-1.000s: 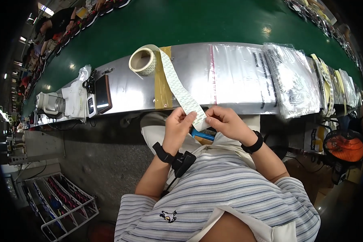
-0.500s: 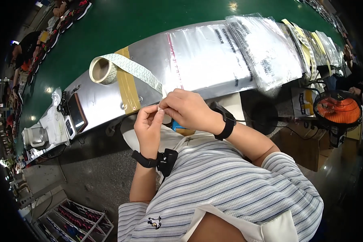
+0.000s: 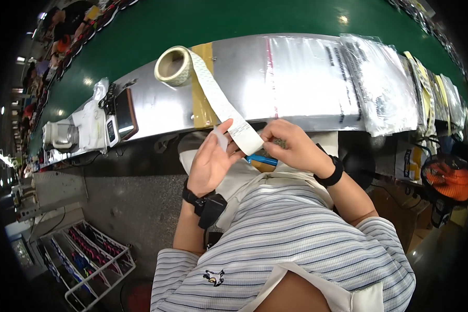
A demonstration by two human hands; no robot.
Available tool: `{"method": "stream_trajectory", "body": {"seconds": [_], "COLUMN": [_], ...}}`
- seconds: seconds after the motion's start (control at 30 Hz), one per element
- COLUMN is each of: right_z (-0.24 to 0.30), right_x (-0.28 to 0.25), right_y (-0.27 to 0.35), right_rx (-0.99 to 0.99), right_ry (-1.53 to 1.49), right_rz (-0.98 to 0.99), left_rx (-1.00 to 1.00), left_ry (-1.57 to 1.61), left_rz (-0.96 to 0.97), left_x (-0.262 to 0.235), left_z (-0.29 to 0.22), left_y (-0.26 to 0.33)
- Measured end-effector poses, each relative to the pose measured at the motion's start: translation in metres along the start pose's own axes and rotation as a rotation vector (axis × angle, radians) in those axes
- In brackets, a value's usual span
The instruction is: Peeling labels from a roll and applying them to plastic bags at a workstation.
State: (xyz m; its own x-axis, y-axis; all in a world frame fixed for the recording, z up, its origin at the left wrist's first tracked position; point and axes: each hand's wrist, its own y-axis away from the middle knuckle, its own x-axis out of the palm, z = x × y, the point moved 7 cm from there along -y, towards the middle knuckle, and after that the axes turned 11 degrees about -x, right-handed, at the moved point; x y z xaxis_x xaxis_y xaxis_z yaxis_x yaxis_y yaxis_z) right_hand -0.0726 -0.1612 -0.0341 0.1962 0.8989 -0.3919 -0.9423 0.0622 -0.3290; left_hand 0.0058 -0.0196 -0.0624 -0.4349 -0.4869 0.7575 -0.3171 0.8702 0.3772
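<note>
A roll of labels (image 3: 167,66) stands on the metal bench, and its printed label strip (image 3: 224,110) runs down toward me past the bench's near edge. At the strip's lower end, my right hand (image 3: 296,151) is closed, thumb and finger pinching its edge. My left hand (image 3: 208,164) is turned palm up on the strip's left side, some fingertips partly hidden behind the strip. Against those fingers rests a small translucent whitish label (image 3: 219,138), which the hand holds loosely. Each wrist wears a black strap.
Flat clear plastic bags (image 3: 307,78) lie on the bench, with a second bag stack (image 3: 382,86) to their right. Brown tape (image 3: 203,93) crosses the bench. A phone (image 3: 125,114) and a glass jar (image 3: 61,134) are at left, an orange fan (image 3: 446,178) at right. Below left stands a white rack (image 3: 88,260).
My hands have parted from a shared pinch at the strip's end. The left now has a translucent label, the right holds the strip's edge. The whole view has shifted.
</note>
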Motion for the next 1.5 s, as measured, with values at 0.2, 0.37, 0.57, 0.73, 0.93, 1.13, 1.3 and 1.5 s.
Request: {"method": "stream_trajectory", "body": {"seconds": [0.2,0.37,0.57,0.73,0.93,1.13,1.3,1.5], "right_z": [-0.029,-0.009,0.026,0.045,0.024,0.011,0.02,0.0], "right_x": [0.024,0.012,0.009,0.011,0.009,0.007,0.007,0.0], "right_y": [-0.009,-0.025,-0.032,-0.041,-0.044,-0.043,-0.045,-0.018], "right_rx": [0.323,0.131,-0.198,-0.295,-0.131,0.052,-0.029,0.067], "right_ry": [-0.483,0.033,0.723,0.538,0.128,0.093,0.121,0.108], "right_rz": [-0.061,-0.077,-0.14,-0.185,-0.182,-0.173,-0.195,-0.123], "left_rx": [0.071,0.231,0.634,0.532,0.489,0.442,0.433,0.484], "left_ry": [-0.327,-0.544,-1.522,-1.383,-1.123,-0.94,-0.875,-0.735], "left_rz": [-0.059,-0.349,-0.474,-0.396,-0.3,-0.23,-0.339,-0.457], "left_x": [0.014,0.0,0.045,0.04,0.043,0.042,0.038,0.016], "left_z": [-0.013,-0.028,-0.04,-0.024,-0.024,-0.025,-0.03,-0.058], "left_y": [-0.011,0.007,0.043,0.028,0.029,0.026,0.028,0.027]}}
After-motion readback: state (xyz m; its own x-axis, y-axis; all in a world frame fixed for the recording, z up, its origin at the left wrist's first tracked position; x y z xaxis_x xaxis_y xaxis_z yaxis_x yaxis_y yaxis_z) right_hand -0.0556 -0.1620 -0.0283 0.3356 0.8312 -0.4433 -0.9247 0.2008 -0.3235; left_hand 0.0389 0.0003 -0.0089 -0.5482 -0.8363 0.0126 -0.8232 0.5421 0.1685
